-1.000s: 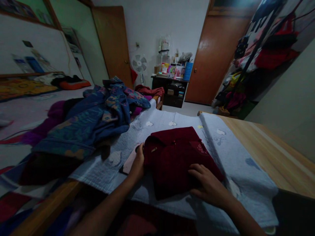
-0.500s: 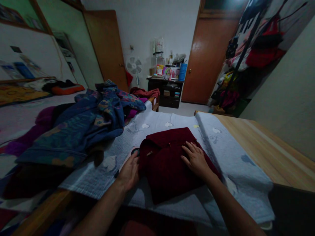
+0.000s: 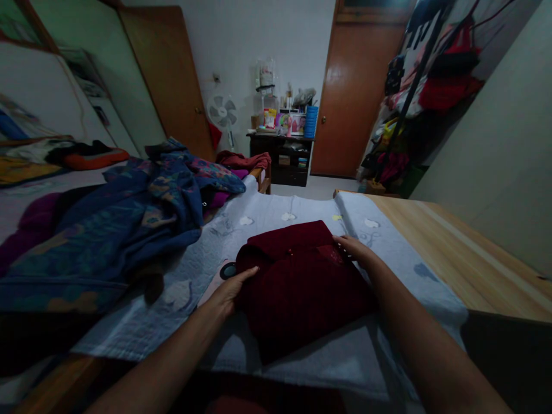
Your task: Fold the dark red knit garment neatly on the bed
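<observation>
A folded dark red top (image 3: 302, 287), with small buttons and a stitched pattern near its upper right, lies on a pale blue cloth (image 3: 276, 207). My left hand (image 3: 235, 290) holds its left edge, thumb on the fabric and the other fingers hidden underneath. At the upper right edge my right hand (image 3: 349, 246) grips the top, its fingertips partly hidden by the fabric. Just left of the garment, partly covered by my left hand, is a pale pink phone-like object (image 3: 215, 282) with a round dark ring.
A heap of blue floral clothing (image 3: 142, 230) lies on the left. To the right runs a wooden board (image 3: 431, 247). Farther back stand a white fan (image 3: 222, 112), a dark cabinet (image 3: 278, 161) and a brown door (image 3: 345, 103). Bags (image 3: 451, 92) hang at the right.
My right hand has slid from lying flat on the top to its right edge. My left thumb now rests over the left edge. The view has shifted slightly right.
</observation>
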The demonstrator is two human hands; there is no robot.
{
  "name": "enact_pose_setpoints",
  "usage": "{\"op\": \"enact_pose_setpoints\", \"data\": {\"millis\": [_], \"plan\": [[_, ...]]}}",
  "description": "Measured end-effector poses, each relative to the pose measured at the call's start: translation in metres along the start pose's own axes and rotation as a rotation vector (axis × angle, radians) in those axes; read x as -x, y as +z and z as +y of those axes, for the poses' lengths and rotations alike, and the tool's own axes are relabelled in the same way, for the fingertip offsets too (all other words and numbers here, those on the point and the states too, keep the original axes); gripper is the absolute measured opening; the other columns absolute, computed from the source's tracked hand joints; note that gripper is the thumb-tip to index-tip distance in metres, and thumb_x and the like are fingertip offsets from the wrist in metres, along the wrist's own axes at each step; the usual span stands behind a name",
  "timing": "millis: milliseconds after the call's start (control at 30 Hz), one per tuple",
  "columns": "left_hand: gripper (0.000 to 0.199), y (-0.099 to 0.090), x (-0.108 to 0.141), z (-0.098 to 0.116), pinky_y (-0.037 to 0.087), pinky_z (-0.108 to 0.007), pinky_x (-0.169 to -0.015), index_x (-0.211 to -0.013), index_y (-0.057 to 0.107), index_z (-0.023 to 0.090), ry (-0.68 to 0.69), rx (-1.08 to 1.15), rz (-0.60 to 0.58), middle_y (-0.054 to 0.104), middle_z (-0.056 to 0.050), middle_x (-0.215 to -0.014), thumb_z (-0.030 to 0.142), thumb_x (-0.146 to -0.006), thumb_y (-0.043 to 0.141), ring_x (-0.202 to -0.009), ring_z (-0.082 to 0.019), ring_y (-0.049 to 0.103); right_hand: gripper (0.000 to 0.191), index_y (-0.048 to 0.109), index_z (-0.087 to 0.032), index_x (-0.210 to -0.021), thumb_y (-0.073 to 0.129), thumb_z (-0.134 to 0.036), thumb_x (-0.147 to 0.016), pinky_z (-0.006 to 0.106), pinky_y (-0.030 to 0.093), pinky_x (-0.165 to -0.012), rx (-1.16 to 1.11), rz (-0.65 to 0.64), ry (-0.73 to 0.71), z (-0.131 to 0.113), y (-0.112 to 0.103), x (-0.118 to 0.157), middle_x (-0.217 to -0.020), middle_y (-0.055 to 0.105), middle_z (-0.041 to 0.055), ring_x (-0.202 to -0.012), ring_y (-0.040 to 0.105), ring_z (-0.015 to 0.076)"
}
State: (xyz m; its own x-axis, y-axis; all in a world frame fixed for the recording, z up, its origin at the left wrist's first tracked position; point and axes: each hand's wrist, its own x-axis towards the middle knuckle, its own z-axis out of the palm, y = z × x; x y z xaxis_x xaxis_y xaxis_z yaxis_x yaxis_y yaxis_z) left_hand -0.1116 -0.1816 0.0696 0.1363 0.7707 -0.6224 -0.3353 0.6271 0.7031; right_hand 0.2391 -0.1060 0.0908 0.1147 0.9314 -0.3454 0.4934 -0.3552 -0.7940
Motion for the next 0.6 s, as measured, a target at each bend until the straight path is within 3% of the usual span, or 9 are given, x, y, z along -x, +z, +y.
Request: {"op": "enact_pose_setpoints", "data": {"millis": [233,367,600], "plan": [[0.038,-0.001,-0.002,-0.002,0.056,-0.033,-0.068,-0.100,0.065,0.016,0.155,-0.056,0.046,0.074,-0.008,-0.081,0.014,-0.064,0.074,-0.070,-0.023,0.070,0.043,0.062,-0.019,-0.103,0.058,-0.054,-0.079,0.033,0.052,-0.075,-0.272,-0.281,0.143,0.006,-0.007,-0.013,-0.099,0.069,0.0092,-0.082,0.065,0.0207],[0.042,-0.001,-0.001,-0.003,0.055,-0.031,-0.067,-0.105,0.063,0.018,0.242,-0.052,0.018,0.074,-0.007,-0.084,0.013,-0.064,0.071,-0.070,-0.021,0.070,0.038,0.058,-0.021,-0.108,0.067,-0.040,-0.077,0.032,0.054,-0.075,-0.445,-0.428,0.073,0.005,-0.005,-0.010,-0.104,0.069,0.0072,-0.082,0.066,0.0187],[0.029,0.004,-0.006,0.024,0.053,-0.028,-0.061,-0.088,0.064,0.016,0.262,-0.113,0.021,0.072,-0.004,-0.074,0.015,-0.060,0.071,-0.062,-0.019,0.067,0.038,0.054,-0.021,-0.108,0.071,-0.032,-0.075,0.029,0.056,-0.067,-0.467,-0.299,0.007,-0.001,-0.004,0.007,-0.097,0.070,0.0058,-0.072,0.066,0.0157]]}}
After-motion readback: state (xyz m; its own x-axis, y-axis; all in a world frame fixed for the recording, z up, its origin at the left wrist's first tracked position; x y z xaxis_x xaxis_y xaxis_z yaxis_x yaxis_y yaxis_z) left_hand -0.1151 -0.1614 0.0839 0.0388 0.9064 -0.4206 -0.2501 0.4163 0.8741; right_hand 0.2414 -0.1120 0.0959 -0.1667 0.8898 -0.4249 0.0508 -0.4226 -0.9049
